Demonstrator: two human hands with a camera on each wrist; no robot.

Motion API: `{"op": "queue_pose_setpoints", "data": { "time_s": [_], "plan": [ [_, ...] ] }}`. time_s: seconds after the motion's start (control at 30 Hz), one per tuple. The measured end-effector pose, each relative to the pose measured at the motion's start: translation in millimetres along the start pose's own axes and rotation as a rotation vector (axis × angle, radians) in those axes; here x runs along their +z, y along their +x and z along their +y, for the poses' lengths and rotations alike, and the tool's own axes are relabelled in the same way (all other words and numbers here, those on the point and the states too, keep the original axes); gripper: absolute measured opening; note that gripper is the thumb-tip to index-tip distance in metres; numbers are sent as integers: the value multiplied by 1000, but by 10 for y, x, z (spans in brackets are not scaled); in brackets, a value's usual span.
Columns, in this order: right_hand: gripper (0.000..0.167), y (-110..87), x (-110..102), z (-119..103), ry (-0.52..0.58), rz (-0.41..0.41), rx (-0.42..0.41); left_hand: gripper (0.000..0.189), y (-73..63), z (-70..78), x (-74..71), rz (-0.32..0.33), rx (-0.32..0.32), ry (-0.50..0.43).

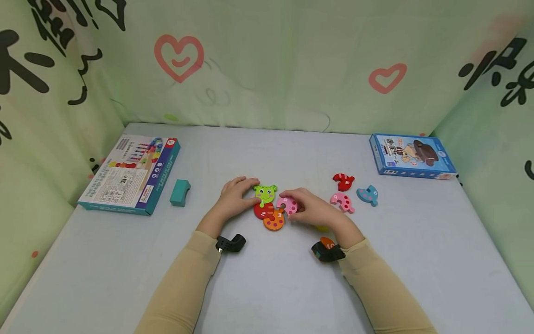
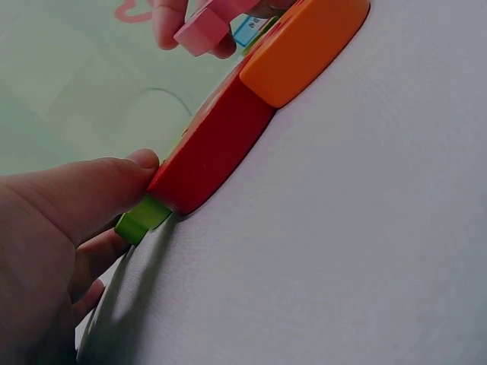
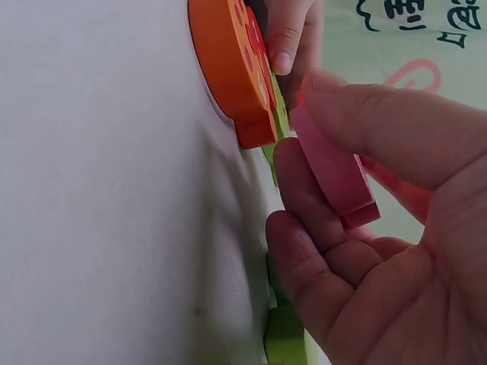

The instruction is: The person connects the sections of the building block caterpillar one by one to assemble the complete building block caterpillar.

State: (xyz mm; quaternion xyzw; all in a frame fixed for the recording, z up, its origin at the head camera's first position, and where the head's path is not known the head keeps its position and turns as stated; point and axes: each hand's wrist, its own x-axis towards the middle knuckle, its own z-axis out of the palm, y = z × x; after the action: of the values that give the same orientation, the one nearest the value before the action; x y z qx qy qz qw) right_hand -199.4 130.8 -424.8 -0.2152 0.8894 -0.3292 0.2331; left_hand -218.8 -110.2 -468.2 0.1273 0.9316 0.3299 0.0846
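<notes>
In the head view my left hand holds a green smiling animal-head puzzle piece, its thumb at the near side. A red piece marked 2 joins the head, and an orange spotted piece adjoins the red one. My right hand pinches a pink spotted puzzle piece just right of the orange piece. From the right wrist, the pink piece shows between thumb and fingers, raised off the table. In the left wrist view, the thumb meets the edge of the red piece.
Loose red, pink and blue pieces lie right of my right hand. An orange piece is partly hidden by the right wrist camera. A teal block and a box stand left; a blue box back right.
</notes>
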Motion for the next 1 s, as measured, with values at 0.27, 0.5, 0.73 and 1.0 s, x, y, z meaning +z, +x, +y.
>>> {"op": "queue_pose_setpoints", "data": {
  "time_s": [0.27,0.5,0.73,1.0],
  "plan": [
    [56,45,47,37,-6,-16,1,51,8,-6,3,0,-3,-5],
    [56,53,57,47,-17,-18,5,51,7,-14,13,1,0,-3],
    [56,55,53,37,-25,-23,14,52,5,-10,5,2,2,-3],
    [57,34,51,4,-39,-17,27,51,8,-8,7,2,-5,1]
  ]
}}
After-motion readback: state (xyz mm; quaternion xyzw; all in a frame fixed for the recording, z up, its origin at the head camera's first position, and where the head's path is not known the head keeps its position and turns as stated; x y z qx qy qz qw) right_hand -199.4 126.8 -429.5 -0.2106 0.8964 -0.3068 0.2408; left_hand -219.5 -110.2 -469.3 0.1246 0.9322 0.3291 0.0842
